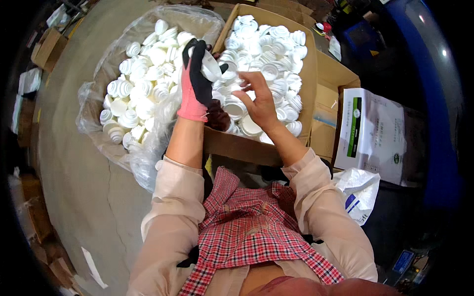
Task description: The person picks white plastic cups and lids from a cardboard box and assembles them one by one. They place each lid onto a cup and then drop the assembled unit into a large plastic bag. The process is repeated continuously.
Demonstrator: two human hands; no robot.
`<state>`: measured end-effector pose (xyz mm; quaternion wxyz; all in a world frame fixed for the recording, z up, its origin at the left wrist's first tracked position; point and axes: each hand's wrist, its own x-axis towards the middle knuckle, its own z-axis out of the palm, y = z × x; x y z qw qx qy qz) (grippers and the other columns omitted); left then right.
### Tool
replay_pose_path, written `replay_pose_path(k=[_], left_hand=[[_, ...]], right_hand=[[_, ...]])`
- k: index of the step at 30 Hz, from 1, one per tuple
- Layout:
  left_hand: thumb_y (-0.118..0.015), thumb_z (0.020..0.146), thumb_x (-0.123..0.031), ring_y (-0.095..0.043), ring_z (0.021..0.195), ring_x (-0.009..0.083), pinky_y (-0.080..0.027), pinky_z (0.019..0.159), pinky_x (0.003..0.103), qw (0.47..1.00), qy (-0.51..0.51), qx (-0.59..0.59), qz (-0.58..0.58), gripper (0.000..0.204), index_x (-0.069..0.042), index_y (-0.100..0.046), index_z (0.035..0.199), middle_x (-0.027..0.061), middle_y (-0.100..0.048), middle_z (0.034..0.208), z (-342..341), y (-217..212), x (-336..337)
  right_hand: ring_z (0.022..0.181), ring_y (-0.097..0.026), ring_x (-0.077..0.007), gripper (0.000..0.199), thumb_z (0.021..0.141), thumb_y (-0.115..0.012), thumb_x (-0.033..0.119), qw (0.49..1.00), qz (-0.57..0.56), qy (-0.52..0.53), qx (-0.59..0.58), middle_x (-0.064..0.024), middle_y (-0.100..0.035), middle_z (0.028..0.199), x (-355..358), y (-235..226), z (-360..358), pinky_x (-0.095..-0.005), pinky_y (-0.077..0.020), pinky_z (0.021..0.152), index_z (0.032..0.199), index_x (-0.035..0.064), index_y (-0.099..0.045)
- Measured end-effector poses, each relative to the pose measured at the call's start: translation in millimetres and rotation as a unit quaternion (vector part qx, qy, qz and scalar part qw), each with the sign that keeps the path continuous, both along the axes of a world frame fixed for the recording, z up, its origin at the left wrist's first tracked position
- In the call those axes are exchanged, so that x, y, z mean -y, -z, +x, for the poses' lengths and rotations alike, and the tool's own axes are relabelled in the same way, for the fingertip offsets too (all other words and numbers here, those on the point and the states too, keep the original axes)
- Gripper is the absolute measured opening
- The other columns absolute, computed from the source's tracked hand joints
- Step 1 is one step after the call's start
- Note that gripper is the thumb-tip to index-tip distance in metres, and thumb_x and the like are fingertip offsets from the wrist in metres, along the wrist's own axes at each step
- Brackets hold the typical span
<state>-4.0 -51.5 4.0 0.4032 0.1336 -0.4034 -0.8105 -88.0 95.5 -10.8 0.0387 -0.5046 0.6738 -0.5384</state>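
My left hand [195, 79], in a pink glove with black palm and fingers, grips a round white plastic lid [211, 67] over the inner edge of a cardboard box. My right hand [259, 101] is bare and hovers just to the right of that lid, thumb and fingers apart, holding nothing. Below it the cardboard box [311, 81] is filled with white plastic lids [269, 71]. To the left, a clear plastic bag [91, 101] lines another container full of similar stepped white lids [143, 89].
A dark reddish cloth [217, 116] lies at the box's near left corner. On the right stand an open carton [328, 98] and a white printed sack or sheet [377, 133]. A crumpled white bag [359, 192] is nearer me. Blue machinery [429, 64] borders the far right.
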Motion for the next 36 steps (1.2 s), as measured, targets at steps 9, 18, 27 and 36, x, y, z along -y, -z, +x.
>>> replay_pose_path(k=[9,18,27,36], left_hand=[[-0.049,0.098,-0.037,-0.06,0.099,0.0203,-0.057,0.074,0.037,0.997,0.018,-0.008,0.074,0.045,-0.006,-0.047,0.13,0.0074,-0.052,0.111,-17,-15,-6],[-0.043,0.095,-0.058,-0.063,0.098,0.0254,-0.055,0.082,0.042,0.987,0.113,0.029,0.107,0.06,-0.004,-0.052,0.12,0.0089,-0.061,0.102,-4,1,-4],[-0.041,0.098,-0.048,-0.056,0.113,0.0242,-0.046,0.097,0.038,0.972,0.23,0.031,-0.034,0.059,-0.001,-0.047,0.133,0.0131,-0.058,0.123,-29,28,-45],[-0.049,0.099,-0.011,-0.059,0.106,0.0183,-0.052,0.087,0.031,0.966,0.178,0.087,-0.165,0.044,0.001,-0.032,0.139,0.0117,-0.058,0.118,-41,22,-70]], right_hand=[[0.1,-0.06,-0.0356,0.042,0.083,-0.05,0.006,0.925,0.301,-0.135,-0.191,-0.0204,-0.05,0.131,23,223,-10,-0.0404,-0.0517,0.078,0.122,0.0195,-0.059],[0.078,-0.062,-0.0134,0.022,0.084,-0.064,0.005,0.873,0.028,-0.06,0.484,-0.004,-0.066,0.09,-33,31,-75,-0.0292,-0.0496,0.069,0.105,0.0005,-0.061],[0.116,-0.052,-0.0186,0.044,0.079,-0.068,0.005,0.981,0.008,-0.094,0.169,-0.0103,-0.042,0.14,-74,-6,-66,-0.0314,-0.0433,0.096,0.121,-0.0012,-0.058],[0.096,-0.061,-0.0256,0.028,0.079,-0.069,0.002,0.993,-0.043,-0.015,0.11,-0.0116,-0.061,0.106,-85,-27,-62,-0.0329,-0.0483,0.083,0.106,0.0028,-0.061]])
